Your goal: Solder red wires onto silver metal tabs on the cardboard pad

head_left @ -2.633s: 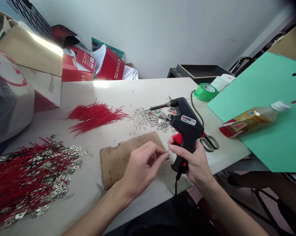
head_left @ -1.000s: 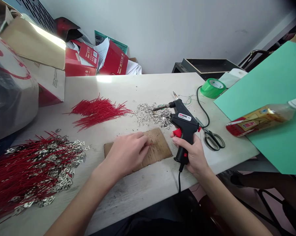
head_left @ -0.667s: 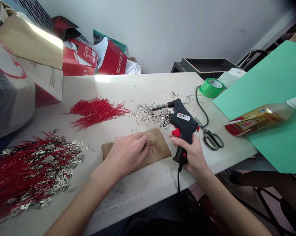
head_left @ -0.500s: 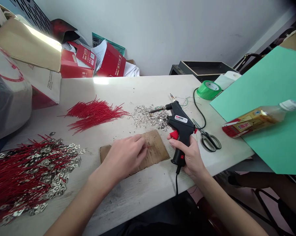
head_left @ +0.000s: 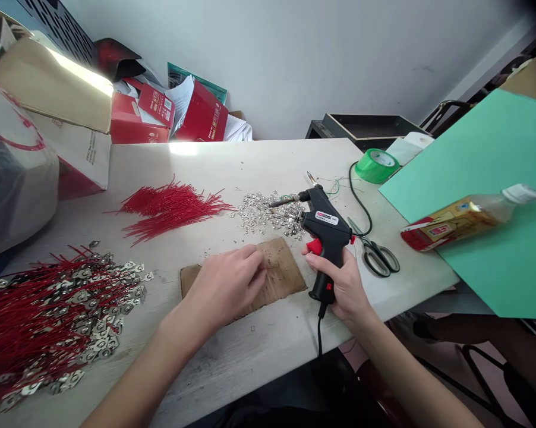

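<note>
My right hand [head_left: 341, 284] grips a black soldering gun [head_left: 329, 229] by its handle, index finger by the red trigger. The gun's tip points left, above a scatter of small silver metal pieces [head_left: 261, 213]. My left hand [head_left: 235, 276] is closed in a pinch over a piece of brown cardboard [head_left: 286, 267]. A thin bit of red wire [head_left: 268, 268] shows at its fingertips; the rest is hidden by the fingers. Behind the cardboard to the left lies a pile of cut red wires [head_left: 174, 205]. Red wires with silver metal tabs [head_left: 72, 309] are heaped at the near left.
Scissors [head_left: 379, 258] and green tape [head_left: 377, 165] lie right of the gun, with its black cable nearby. A drink bottle [head_left: 464, 220] lies on a green board [head_left: 482, 148]. Boxes [head_left: 78, 148] and a plastic bag [head_left: 16, 178] crowd the left. A person's leg shows lower right.
</note>
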Demonstrator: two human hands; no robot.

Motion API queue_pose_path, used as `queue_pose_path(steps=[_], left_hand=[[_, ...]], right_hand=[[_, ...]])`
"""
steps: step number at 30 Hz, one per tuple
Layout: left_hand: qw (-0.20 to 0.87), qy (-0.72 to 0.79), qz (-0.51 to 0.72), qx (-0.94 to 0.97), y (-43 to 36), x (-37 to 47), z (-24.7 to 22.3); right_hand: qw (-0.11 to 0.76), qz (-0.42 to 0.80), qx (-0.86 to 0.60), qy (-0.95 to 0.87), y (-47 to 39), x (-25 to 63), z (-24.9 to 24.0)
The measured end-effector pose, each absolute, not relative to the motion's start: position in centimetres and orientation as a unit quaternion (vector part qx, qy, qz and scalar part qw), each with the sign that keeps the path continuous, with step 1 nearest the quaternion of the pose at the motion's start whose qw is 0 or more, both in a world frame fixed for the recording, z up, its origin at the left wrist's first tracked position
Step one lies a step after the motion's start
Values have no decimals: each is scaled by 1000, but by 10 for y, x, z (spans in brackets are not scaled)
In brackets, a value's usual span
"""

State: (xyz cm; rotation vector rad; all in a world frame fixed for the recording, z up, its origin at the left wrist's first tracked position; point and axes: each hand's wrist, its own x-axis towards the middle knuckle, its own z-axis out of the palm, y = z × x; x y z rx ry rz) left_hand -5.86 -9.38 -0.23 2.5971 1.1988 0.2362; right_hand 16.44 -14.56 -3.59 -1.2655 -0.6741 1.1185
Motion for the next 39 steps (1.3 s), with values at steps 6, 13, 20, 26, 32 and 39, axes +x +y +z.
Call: queue_pose_path(steps=[6, 13, 20, 26, 32, 39], left_hand=[[146, 417, 73, 894, -94, -59, -2], [137, 417, 65, 896, -95, -58, -5], [136, 415, 72, 897, -94, -57, -6], [132, 417, 65, 897, -94, -58, -6], [132, 416, 67, 897, -95, -58, -5], [132, 415, 70, 897, -95, -58, -6]], right_hand=[[614, 490, -545, -292, -146, 165, -37], [613, 492, -547, -290, -146, 165, -35], [613, 491, -546, -291, -146, 165, -36], [614, 490, -546, -291, -146, 165, -37], [615, 491, -546, -288, -146, 164, -36], [617, 493, -545, -282, -146, 165, -36]])
